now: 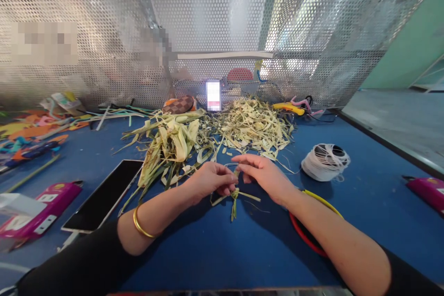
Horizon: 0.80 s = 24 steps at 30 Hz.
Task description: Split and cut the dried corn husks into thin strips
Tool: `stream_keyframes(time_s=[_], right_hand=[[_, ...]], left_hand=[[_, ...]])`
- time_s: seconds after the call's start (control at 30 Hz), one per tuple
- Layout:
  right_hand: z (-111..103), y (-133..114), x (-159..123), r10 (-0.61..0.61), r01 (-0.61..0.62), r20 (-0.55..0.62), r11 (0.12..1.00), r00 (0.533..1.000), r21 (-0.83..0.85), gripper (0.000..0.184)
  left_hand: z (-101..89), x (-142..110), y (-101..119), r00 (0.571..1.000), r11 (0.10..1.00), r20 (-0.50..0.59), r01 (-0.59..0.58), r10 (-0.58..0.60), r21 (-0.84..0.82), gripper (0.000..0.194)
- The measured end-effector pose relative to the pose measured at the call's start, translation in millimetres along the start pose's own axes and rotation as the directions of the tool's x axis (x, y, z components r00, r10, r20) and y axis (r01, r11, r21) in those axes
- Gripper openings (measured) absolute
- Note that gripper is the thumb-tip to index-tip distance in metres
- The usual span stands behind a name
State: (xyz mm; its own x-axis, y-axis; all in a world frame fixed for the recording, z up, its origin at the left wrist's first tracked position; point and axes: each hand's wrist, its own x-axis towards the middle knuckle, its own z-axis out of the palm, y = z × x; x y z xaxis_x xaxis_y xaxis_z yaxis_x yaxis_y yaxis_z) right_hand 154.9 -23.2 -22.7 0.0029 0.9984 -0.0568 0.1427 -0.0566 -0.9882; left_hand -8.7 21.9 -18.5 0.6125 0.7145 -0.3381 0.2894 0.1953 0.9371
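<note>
My left hand [217, 179] is closed in a pinch on a small tied corn husk bundle [235, 199]. The bundle has a knot in the middle, a strip sticking out to each side and a short tail pointing down. Close against it, my right hand [262, 173] has its fingers bent together at the bundle's top. A thin white thread seems to pass between its fingertips, which partly hide it. To the right stands a spool of white thread [325, 164], with a strand leading toward my right hand.
Behind my hands lie a bunch of corn husks [173, 141] and a heap of husk scraps [255, 125]. A phone [104, 194] lies at left beside a magenta box [45, 208]. Under my right forearm is a red and yellow ring [305, 236]. Perforated metal mesh [215, 18] closes off the back.
</note>
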Motion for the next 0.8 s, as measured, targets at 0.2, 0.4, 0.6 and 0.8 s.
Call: stream_keyframes(time_s=[0.2,0.4,0.6,0.8], right_hand=[[-9.4,4.6,-1.2,0.036,-0.034,0.011,0.985,0.999,-0.167,0.01],[-2.6,0.3,-3.5,0.035,-0.024,0.044,0.971,0.998,-0.237,0.013],[1.0,10.7,-0.1,-0.001,0.012,0.046,0.972,0.999,-0.233,0.015],[1.3,13.5,2.3,-0.067,0.081,0.056,0.951,0.996,-0.299,0.016]], left_hand=[[-1.8,1.0,-3.1,0.999,0.998,-0.025,-0.031,0.029,-0.051,0.021],[-0.5,1.4,-5.0,0.997,0.995,-0.04,-0.073,0.07,-0.074,0.022],[-0.9,1.1,-6.0,0.995,0.993,-0.025,-0.102,0.101,-0.061,0.02],[-1.3,0.3,-3.4,0.996,0.995,-0.001,-0.089,0.089,-0.051,0.021]])
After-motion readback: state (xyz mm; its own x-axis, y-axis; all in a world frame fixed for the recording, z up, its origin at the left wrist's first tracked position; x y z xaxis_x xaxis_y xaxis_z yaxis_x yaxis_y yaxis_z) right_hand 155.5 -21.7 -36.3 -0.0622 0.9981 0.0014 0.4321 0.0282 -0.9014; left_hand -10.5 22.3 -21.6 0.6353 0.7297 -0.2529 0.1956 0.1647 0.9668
